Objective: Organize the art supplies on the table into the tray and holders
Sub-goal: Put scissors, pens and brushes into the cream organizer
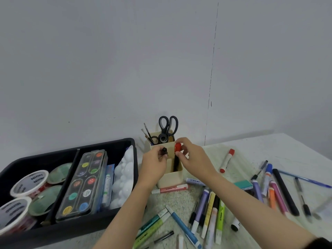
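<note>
A cream holder (170, 178) stands mid-table, with black scissors (168, 126) and brushes (147, 132) in its back compartment. My right hand (193, 157) pinches a red-capped marker (177, 147) that stands upright in the front compartment. My left hand (155, 162) grips a small black-tipped item (164, 151) just above the holder's left side. The black tray (71, 229) sits on the left, holding a paint palette (84, 184), tubs (29, 183) and white foam balls (124, 177). Several markers and pens (210, 212) lie loose on the table.
A red-capped whiteboard marker (227, 160) lies right of the holder. A pink marker (170, 189) lies at the holder's front. More pens (280, 191) and a teal eraser (243, 184) are scattered to the right. The grey wall is close behind.
</note>
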The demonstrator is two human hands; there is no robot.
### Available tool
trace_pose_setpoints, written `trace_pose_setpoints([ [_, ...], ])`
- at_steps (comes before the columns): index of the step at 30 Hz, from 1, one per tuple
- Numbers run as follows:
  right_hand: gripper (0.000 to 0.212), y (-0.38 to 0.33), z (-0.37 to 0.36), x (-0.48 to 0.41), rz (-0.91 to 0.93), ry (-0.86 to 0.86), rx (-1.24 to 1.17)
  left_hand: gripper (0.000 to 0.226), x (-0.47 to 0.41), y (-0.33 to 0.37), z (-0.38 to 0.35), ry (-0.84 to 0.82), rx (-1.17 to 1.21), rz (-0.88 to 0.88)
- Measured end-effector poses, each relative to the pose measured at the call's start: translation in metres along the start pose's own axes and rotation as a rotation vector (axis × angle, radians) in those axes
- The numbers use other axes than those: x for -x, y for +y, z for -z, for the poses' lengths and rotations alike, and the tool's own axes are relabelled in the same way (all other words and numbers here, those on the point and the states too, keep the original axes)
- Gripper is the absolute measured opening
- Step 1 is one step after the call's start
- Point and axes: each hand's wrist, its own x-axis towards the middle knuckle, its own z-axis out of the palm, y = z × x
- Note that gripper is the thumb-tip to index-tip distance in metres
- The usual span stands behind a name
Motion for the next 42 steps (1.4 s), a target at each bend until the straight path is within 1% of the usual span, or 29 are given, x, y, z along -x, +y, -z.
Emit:
trace_pose_setpoints([
  [4, 0.028, -0.01, 0.008, -0.004, 0.006, 0.237, -0.206, 0.021, -0.003, -0.003, -0.003, 0.012, -0.065, 0.013],
  [6, 0.027, -0.011, 0.01, -0.007, 0.026, 0.312, -0.257, 0.021, -0.005, -0.002, -0.005, 0.004, -0.078, 0.023],
  [7, 0.027, -0.01, 0.01, -0.007, 0.037, 0.32, -0.247, 0.021, -0.005, -0.002, -0.006, -0.001, -0.08, 0.028],
  [8, 0.026, -0.008, 0.009, -0.008, 0.048, 0.301, -0.211, 0.022, -0.005, -0.001, -0.007, -0.006, -0.077, 0.03],
  [11, 0.029, 0.005, 0.001, -0.006, 0.085, 0.133, 0.003, 0.024, -0.005, 0.002, -0.009, -0.011, -0.041, 0.018],
  [13, 0.029, 0.014, -0.007, -0.003, 0.124, 0.069, 0.087, 0.023, -0.003, 0.005, -0.01, -0.023, -0.014, -0.001],
  [16, 0.028, 0.021, -0.014, 0.002, 0.166, 0.036, 0.113, 0.026, -0.002, 0.007, -0.012, -0.037, -0.012, -0.049],
  [20, 0.031, 0.028, -0.013, 0.006, 0.161, 0.074, 0.109, 0.03, -0.003, 0.007, -0.013, -0.101, -0.077, -0.079],
  [21, 0.033, 0.028, -0.01, 0.007, 0.126, 0.078, 0.06, 0.033, -0.003, 0.008, -0.013, -0.119, -0.073, -0.08],
  [23, 0.036, 0.033, -0.001, 0.007, -0.005, 0.086, -0.039, 0.042, -0.002, 0.006, -0.013, -0.126, -0.063, -0.066],
  [24, 0.035, 0.039, 0.004, 0.007, -0.077, 0.103, -0.029, 0.047, -0.001, 0.004, -0.013, -0.113, -0.068, -0.052],
  [25, 0.034, 0.048, 0.009, 0.007, -0.145, 0.117, 0.049, 0.052, 0.002, 0.002, -0.013, -0.094, -0.077, -0.042],
  [26, 0.032, 0.06, 0.016, 0.006, -0.218, 0.106, 0.186, 0.056, 0.007, 0.001, -0.012, -0.071, -0.087, -0.05],
  [28, 0.034, 0.083, 0.029, 0.006, -0.409, -0.015, 0.503, 0.059, 0.022, -0.003, -0.01, -0.012, -0.089, -0.102],
  [29, 0.037, 0.093, 0.034, 0.007, -0.503, -0.094, 0.597, 0.059, 0.031, -0.005, -0.009, 0.025, -0.086, -0.135],
  [30, 0.04, 0.102, 0.039, 0.008, -0.58, -0.158, 0.624, 0.058, 0.042, -0.008, -0.008, 0.058, -0.085, -0.163],
  [32, 0.041, 0.115, 0.045, 0.01, -0.675, -0.206, 0.568, 0.057, 0.063, -0.015, -0.008, 0.083, -0.094, -0.189],
  [33, 0.038, 0.118, 0.046, 0.011, -0.693, -0.204, 0.53, 0.054, 0.074, -0.019, -0.009, 0.06, -0.106, -0.197],
  [36, 0.032, 0.124, 0.05, 0.015, -0.739, -0.147, 0.401, 0.039, 0.098, -0.031, -0.011, -0.063, -0.214, -0.326],
  [37, 0.033, 0.124, 0.051, 0.016, -0.751, -0.13, 0.36, 0.036, 0.103, -0.033, -0.012, -0.122, -0.229, -0.329],
  [40, 0.035, 0.121, 0.054, 0.017, -0.755, -0.114, 0.272, 0.039, 0.11, -0.034, -0.014, -0.264, -0.226, -0.247],
  [42, 0.043, 0.113, 0.056, 0.019, -0.773, -0.089, 0.154, 0.042, 0.112, -0.034, -0.014, -0.321, -0.222, -0.168],
])
